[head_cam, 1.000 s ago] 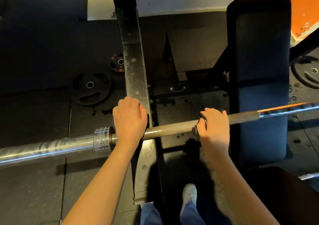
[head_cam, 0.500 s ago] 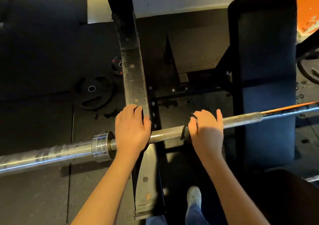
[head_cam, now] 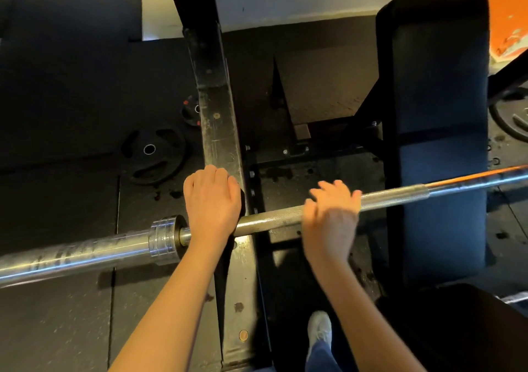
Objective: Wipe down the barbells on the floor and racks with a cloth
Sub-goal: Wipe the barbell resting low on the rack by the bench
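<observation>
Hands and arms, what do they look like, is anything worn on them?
Both forearms are bare, with no sleeves in sight. The left hand has no glove, ring or watch showing. The right hand is motion-blurred, but no glove shows. Lower down are blue trousers and a pale shoe.

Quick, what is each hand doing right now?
Left hand: closed, holding the barbell.
Right hand: blurred, cannot tell whether open or closed.

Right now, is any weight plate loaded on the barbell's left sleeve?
No, the barbell sleeve is bare chrome out from its collar, and a black weight plate lies flat on the floor beyond it.
</observation>
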A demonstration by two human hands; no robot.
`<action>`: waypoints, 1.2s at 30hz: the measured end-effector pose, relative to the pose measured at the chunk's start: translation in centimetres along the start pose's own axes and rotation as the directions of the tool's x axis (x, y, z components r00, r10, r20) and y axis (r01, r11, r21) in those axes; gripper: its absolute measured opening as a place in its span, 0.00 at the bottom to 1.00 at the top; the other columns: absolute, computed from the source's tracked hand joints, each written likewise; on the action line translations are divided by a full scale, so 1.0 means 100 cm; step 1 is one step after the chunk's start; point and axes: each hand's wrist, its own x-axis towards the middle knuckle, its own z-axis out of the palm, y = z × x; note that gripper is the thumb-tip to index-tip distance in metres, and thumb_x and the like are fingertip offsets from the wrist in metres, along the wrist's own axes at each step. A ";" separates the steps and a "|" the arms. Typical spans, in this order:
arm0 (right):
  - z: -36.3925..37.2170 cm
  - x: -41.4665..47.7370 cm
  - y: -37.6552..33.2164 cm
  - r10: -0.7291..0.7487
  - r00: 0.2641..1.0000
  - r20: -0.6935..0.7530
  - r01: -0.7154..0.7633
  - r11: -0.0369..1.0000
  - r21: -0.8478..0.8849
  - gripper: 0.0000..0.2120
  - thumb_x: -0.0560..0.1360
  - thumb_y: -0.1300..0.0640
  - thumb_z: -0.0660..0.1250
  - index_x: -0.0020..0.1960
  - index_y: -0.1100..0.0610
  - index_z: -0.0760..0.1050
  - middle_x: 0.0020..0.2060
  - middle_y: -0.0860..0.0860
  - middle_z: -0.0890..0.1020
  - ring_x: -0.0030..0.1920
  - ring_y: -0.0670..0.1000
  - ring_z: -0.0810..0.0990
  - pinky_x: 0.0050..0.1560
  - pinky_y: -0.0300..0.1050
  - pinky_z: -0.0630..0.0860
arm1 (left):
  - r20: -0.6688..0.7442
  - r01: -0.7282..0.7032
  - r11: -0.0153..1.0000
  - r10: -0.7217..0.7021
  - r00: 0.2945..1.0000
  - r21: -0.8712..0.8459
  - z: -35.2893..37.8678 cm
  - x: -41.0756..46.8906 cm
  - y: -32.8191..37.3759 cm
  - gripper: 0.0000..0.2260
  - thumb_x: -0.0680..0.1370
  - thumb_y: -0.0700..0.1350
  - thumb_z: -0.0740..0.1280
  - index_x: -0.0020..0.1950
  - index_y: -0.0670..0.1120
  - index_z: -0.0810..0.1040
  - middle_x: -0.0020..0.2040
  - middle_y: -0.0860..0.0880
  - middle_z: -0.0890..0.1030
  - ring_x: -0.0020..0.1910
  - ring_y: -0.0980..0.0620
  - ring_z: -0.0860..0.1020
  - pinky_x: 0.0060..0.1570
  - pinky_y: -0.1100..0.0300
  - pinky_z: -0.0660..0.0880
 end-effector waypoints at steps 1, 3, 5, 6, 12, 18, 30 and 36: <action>0.007 -0.006 -0.018 -0.108 0.994 0.000 0.107 0.994 0.028 0.05 0.72 0.63 0.66 0.45 0.61 0.81 0.45 0.56 0.82 0.50 0.57 0.78 0.60 0.57 0.71 | -0.009 0.002 1.000 -0.002 1.000 0.008 0.000 0.002 0.000 0.12 0.79 0.43 0.56 0.35 0.46 0.68 0.34 0.51 0.68 0.35 0.51 0.66 0.43 0.55 0.61; 0.015 -0.019 -0.040 -0.367 0.930 0.009 0.364 0.925 0.108 0.04 0.73 0.62 0.66 0.45 0.58 0.79 0.42 0.51 0.80 0.46 0.51 0.77 0.55 0.50 0.73 | -0.014 0.009 1.000 -0.009 1.000 0.029 -0.002 0.007 0.001 0.13 0.79 0.42 0.56 0.33 0.46 0.66 0.32 0.51 0.66 0.33 0.51 0.65 0.42 0.56 0.58; 0.015 -0.008 -0.027 -0.497 0.866 0.053 0.493 0.867 0.074 0.07 0.76 0.60 0.63 0.48 0.57 0.79 0.44 0.50 0.81 0.48 0.50 0.78 0.65 0.50 0.69 | -0.003 0.025 0.999 -0.024 1.000 0.040 -0.003 0.011 0.002 0.15 0.79 0.42 0.55 0.32 0.46 0.65 0.31 0.51 0.66 0.31 0.51 0.65 0.41 0.55 0.59; 0.014 0.001 -0.012 -0.506 0.860 0.060 0.506 0.862 0.010 0.08 0.77 0.59 0.61 0.47 0.57 0.79 0.44 0.51 0.81 0.49 0.51 0.79 0.70 0.53 0.65 | 0.006 0.037 0.999 -0.037 0.999 0.036 -0.003 0.014 0.003 0.15 0.79 0.42 0.55 0.31 0.46 0.65 0.30 0.51 0.66 0.31 0.52 0.65 0.41 0.55 0.60; -0.004 0.019 0.021 -0.041 0.994 -0.106 0.042 0.999 0.009 0.13 0.76 0.58 0.59 0.49 0.61 0.81 0.49 0.56 0.82 0.56 0.57 0.79 0.71 0.59 0.61 | 0.018 0.105 0.995 -0.105 0.994 0.006 -0.002 0.023 0.004 0.13 0.80 0.42 0.56 0.36 0.46 0.73 0.35 0.50 0.72 0.34 0.53 0.68 0.44 0.57 0.61; -0.002 0.003 -0.019 -0.379 0.923 0.071 0.371 0.923 0.099 0.10 0.76 0.63 0.59 0.42 0.61 0.78 0.38 0.55 0.80 0.40 0.54 0.77 0.47 0.53 0.77 | 0.027 0.129 0.988 -0.127 0.992 -0.081 -0.001 0.020 0.005 0.11 0.80 0.42 0.56 0.42 0.46 0.76 0.40 0.51 0.73 0.39 0.54 0.70 0.46 0.57 0.64; -0.003 -0.006 -0.029 -0.306 0.907 0.289 0.320 0.948 0.001 0.13 0.76 0.58 0.58 0.52 0.58 0.80 0.51 0.53 0.81 0.54 0.54 0.78 0.57 0.51 0.74 | 0.025 0.083 0.991 -0.081 0.996 -0.105 -0.005 0.002 0.006 0.11 0.80 0.42 0.57 0.46 0.44 0.78 0.43 0.49 0.77 0.44 0.51 0.75 0.53 0.53 0.69; -0.030 0.038 0.022 -0.089 0.897 0.434 0.206 0.951 -0.230 0.14 0.81 0.57 0.54 0.61 0.55 0.76 0.61 0.50 0.77 0.65 0.51 0.71 0.71 0.49 0.57 | 0.212 -0.016 0.995 0.037 0.977 -0.100 -0.014 -0.006 -0.006 0.14 0.82 0.43 0.57 0.62 0.38 0.76 0.62 0.43 0.76 0.62 0.46 0.72 0.63 0.52 0.67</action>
